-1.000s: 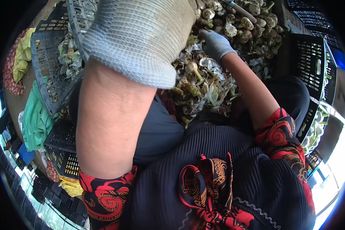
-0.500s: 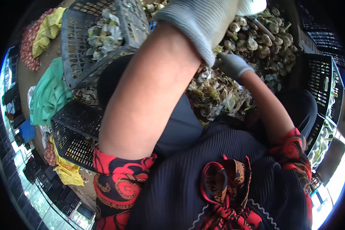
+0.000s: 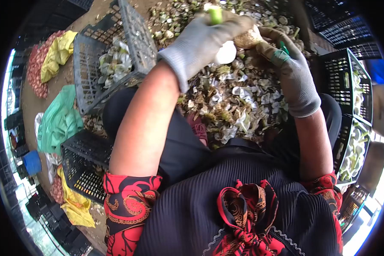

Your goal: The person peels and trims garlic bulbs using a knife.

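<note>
My left hand (image 3: 209,36), in a grey knit glove, is closed round a pale garlic bulb (image 3: 226,52). The bulb's smooth white end shows below the palm, and a cut green stem (image 3: 215,15) pokes out above. My right hand (image 3: 288,64), gloved too with green tape round a finger, grips a brown, soil-marked garlic bulb (image 3: 246,39) by its neck side. The left fingertips lie against this bulb, so both hands meet at it. Below them spreads a heap of peeled skins and trimmings (image 3: 239,102).
A tilted black crate (image 3: 83,64) with skins stands at the left, another crate (image 3: 79,166) nearer me. Crates of white bulbs with green stems (image 3: 354,149) line the right. Green cloth (image 3: 59,123), yellow sacks (image 3: 57,53) and a blue container (image 3: 31,162) lie farther left.
My left hand has drawn back from far forward, and my right hand has risen off the pile. They now meet above the skins with bulbs in them. The view has shifted slightly.
</note>
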Demonstrator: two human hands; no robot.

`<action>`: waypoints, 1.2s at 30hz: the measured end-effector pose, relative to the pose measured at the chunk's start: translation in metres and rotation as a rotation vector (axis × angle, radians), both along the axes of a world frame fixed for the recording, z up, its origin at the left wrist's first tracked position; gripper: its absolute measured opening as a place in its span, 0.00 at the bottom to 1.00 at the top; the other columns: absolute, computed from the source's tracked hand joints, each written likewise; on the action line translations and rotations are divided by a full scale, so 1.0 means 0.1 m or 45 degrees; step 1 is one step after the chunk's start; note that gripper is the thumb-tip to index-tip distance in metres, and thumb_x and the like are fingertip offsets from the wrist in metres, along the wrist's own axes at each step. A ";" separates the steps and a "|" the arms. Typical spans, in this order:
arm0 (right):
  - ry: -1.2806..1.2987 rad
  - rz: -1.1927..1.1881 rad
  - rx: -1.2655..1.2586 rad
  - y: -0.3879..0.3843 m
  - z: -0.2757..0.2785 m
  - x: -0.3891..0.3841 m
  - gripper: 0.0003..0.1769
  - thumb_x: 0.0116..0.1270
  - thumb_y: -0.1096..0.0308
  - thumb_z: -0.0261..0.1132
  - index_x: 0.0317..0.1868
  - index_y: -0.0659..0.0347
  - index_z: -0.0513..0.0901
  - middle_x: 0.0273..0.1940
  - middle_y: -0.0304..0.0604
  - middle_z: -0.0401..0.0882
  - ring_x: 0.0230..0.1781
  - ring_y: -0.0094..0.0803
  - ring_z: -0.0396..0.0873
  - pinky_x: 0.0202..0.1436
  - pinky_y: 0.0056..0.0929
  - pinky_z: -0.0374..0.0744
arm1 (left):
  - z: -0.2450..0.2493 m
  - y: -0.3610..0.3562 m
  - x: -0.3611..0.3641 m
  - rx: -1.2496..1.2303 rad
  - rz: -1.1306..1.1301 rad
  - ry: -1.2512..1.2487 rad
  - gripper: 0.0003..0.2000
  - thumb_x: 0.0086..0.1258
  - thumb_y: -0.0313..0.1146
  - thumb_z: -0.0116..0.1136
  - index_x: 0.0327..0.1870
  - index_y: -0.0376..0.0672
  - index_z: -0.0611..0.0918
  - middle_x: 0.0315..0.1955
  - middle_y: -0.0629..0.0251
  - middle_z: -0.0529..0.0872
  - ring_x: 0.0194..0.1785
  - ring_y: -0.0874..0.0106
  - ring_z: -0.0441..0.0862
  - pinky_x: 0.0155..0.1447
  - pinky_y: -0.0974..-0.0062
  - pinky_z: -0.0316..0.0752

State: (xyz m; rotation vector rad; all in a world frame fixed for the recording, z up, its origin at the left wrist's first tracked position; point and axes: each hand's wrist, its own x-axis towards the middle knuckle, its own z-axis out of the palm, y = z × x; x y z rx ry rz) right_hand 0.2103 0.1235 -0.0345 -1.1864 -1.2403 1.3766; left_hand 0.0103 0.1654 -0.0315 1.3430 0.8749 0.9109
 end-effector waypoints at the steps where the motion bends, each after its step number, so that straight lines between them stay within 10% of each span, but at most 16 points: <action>1: 0.140 -0.003 -0.060 -0.01 0.00 0.04 0.20 0.74 0.65 0.62 0.61 0.65 0.76 0.45 0.41 0.84 0.44 0.25 0.83 0.49 0.24 0.80 | 0.07 -0.04 0.02 0.059 -0.044 0.069 0.25 0.75 0.45 0.52 0.64 0.34 0.77 0.64 0.57 0.78 0.68 0.70 0.75 0.72 0.76 0.66; 7: 0.209 0.150 -0.078 0.02 0.03 0.18 0.21 0.74 0.62 0.63 0.61 0.66 0.75 0.43 0.41 0.83 0.42 0.25 0.83 0.48 0.26 0.82 | 0.11 -0.08 0.10 -0.092 -0.160 -0.020 0.24 0.77 0.44 0.51 0.66 0.37 0.76 0.59 0.61 0.81 0.59 0.73 0.80 0.61 0.77 0.75; 15: -0.934 0.265 0.780 0.21 -0.22 0.46 0.19 0.65 0.62 0.71 0.50 0.62 0.78 0.40 0.49 0.84 0.42 0.43 0.85 0.46 0.35 0.81 | 0.02 -0.11 0.21 -0.221 -0.108 0.017 0.25 0.75 0.49 0.56 0.62 0.38 0.79 0.46 0.63 0.87 0.45 0.76 0.86 0.46 0.80 0.81; 24: -0.796 0.449 0.625 0.21 -0.18 0.49 0.14 0.64 0.72 0.69 0.50 0.62 0.79 0.39 0.46 0.86 0.42 0.37 0.86 0.46 0.33 0.81 | -0.38 0.03 0.01 0.128 -0.271 0.133 0.30 0.75 0.59 0.49 0.58 0.37 0.80 0.41 0.64 0.87 0.39 0.77 0.86 0.37 0.82 0.81; 32: -0.128 0.490 0.329 0.09 0.01 0.51 0.19 0.72 0.65 0.65 0.57 0.67 0.77 0.47 0.39 0.83 0.46 0.24 0.80 0.53 0.25 0.78 | -0.13 -0.10 -0.03 -0.228 -0.247 -0.151 0.29 0.70 0.54 0.58 0.62 0.40 0.77 0.45 0.64 0.86 0.41 0.74 0.86 0.43 0.79 0.83; 36: -0.516 0.561 0.500 0.10 -0.07 0.49 0.22 0.68 0.67 0.70 0.58 0.69 0.77 0.46 0.45 0.85 0.46 0.24 0.80 0.53 0.28 0.79 | 0.05 -0.18 0.04 -0.213 -0.300 -0.135 0.29 0.67 0.48 0.61 0.64 0.36 0.75 0.49 0.62 0.85 0.46 0.72 0.85 0.47 0.78 0.82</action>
